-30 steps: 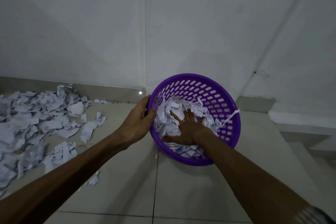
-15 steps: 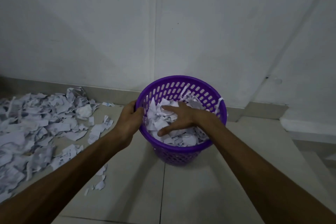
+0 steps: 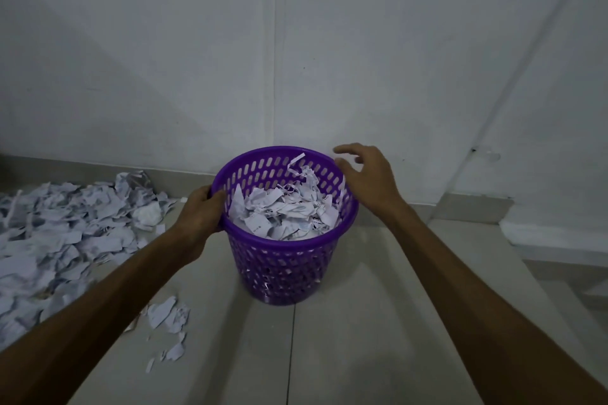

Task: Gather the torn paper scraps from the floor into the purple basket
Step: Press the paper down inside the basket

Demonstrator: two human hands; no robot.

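Purple basket (image 3: 283,260) stands upright mid-floor, well filled with scraps. Left hand (image 3: 200,214) clamps its rim; right hand (image 3: 368,174) hovers empty, fingers spread. Big scrap pile (image 3: 65,233) awaits along the floor's left edge.

Dim, bluish light; soft shadows, wide-angle edge bending.

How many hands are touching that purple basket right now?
1. The left hand grips the purple basket at its left rim. The right hand hovers open by the right rim; whether it touches cannot be told. Nothing else holds the basket.
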